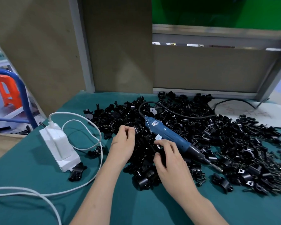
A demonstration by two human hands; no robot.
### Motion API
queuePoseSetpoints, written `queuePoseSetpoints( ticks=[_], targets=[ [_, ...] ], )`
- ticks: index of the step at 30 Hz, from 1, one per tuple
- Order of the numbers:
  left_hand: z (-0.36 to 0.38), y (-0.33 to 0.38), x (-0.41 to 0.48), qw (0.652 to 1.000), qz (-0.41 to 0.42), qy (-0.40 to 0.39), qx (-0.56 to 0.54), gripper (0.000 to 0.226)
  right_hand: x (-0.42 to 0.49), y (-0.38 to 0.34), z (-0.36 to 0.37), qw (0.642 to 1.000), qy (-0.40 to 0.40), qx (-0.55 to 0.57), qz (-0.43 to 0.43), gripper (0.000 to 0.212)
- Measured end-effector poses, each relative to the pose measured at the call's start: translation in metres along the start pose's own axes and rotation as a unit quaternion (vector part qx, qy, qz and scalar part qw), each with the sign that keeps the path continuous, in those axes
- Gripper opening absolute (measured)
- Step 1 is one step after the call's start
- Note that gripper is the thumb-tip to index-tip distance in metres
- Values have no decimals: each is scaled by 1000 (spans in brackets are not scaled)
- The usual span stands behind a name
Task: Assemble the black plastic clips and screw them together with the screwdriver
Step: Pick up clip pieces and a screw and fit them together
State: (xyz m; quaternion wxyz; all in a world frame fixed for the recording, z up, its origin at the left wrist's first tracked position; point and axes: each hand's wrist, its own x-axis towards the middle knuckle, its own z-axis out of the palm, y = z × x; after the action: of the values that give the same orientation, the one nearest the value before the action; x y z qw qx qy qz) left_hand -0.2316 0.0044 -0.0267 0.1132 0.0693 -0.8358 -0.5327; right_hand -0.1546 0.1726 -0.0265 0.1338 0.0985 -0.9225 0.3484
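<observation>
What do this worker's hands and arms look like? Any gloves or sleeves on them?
No gloves: the left hand and the right hand are both bare. The left forearm and the right forearm are bare too, with no sleeve, watch or bracelet in view, and no ring shows on the fingers. The upper arms lie outside the picture.

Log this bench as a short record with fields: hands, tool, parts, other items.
left hand: fingers pinch a black clip at the pile's left side
right hand: fingers curled on a clip piece in the pile
electric screwdriver: blue, lying on the pile, not gripped
clip pile: loose black clips spread on the teal mat
power adapter: white, left of the hands
</observation>
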Motion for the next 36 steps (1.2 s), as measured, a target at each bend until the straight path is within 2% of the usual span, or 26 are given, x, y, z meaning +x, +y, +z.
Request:
queuePoseSetpoints(
  ticks=[4, 9, 15, 17, 19, 21, 25, 30, 35, 36],
  targets=[
    [0, 0, 3, 999, -8, 9, -49, 21, 1, 1, 0, 1000, 13, 11, 15, 9],
    [1, -1, 1, 999, 22, 17, -23, 22, 2, 0, 0, 999, 22, 13, 21, 7],
    [3, -6, -1, 995, 77, -3, 63, 20, 3, 4, -1, 998, 26, 42, 44, 37],
    [4, -8, -1, 994, 81, 0, 77, 19, 5, 6, -2, 996, 7, 58, 66, 51],
    [4, -9, 1, 994, 75, 5, 74, 20, 7, 8, -3, 993, -1, 82, 84, 56],
    [4, -9, 3, 996, 67, 8, 62, 20, 8, 9, -4, 993, -3, 86, 81, 44],
    [4, -7, 2, 998, 56, 16, 39, 16, 7, 8, -5, 994, -8, 80, 73, 4],
    [3, -5, 0, 999, 47, 21, 3, 9, 4, 4, -6, 993, 12, 96, 65, 12],
    [1, 2, -6, 996, 74, 45, -33, 14, 3, 5, -7, 989, 26, 131, 61, 44],
    [0, 5, -7, 993, 89, 60, -50, 15, 3, 6, -6, 990, 29, 125, 50, 38]
  ],
)
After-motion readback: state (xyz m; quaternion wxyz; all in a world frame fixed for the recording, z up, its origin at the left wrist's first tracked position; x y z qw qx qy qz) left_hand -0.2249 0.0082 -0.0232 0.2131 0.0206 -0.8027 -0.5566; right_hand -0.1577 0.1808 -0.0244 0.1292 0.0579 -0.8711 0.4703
